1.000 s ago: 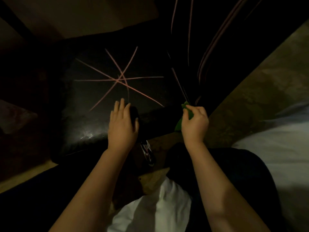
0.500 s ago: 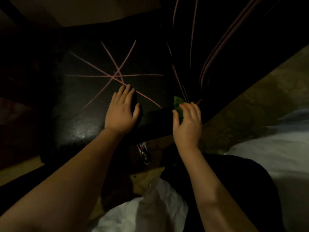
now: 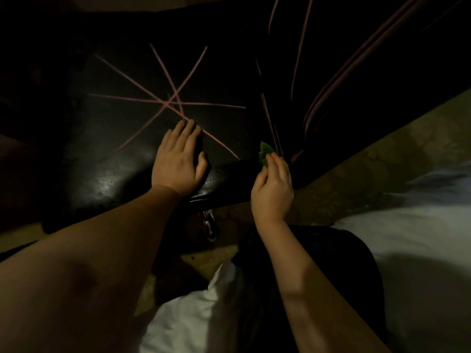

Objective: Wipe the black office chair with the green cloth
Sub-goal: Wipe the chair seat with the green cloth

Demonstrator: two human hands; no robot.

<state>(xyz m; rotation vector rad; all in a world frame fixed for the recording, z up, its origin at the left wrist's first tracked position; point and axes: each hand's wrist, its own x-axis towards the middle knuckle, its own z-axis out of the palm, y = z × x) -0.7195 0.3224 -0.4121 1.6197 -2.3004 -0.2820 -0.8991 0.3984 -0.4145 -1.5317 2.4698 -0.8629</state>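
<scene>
- Head view: the black office chair (image 3: 114,149) is seen from above in dim light, its glossy seat filling the far left and middle of the scene.
- Thin pink lines (image 3: 168,103) are seen crossing on the seat in a star-like pattern; more pink stripes are seen on the dark part to the far right.
- The left hand (image 3: 178,161) is laid flat on the seat close to its near edge, with the fingers straight and held together and the thumb spread to the right; nothing is gripped by it.
- The green cloth (image 3: 265,152) is pinched between the thumb and the bent fingers of the right hand (image 3: 274,189), at the near right corner of the seat.
- Only a small green tip of the cloth is shown beyond the fingertips; whether it touches the chair cannot be told.
- The two hands are kept apart, with the near rim of the seat between them.
- A brownish patterned floor (image 3: 356,179) is seen to the right, and white fabric (image 3: 420,250) is spread on the near right.
</scene>
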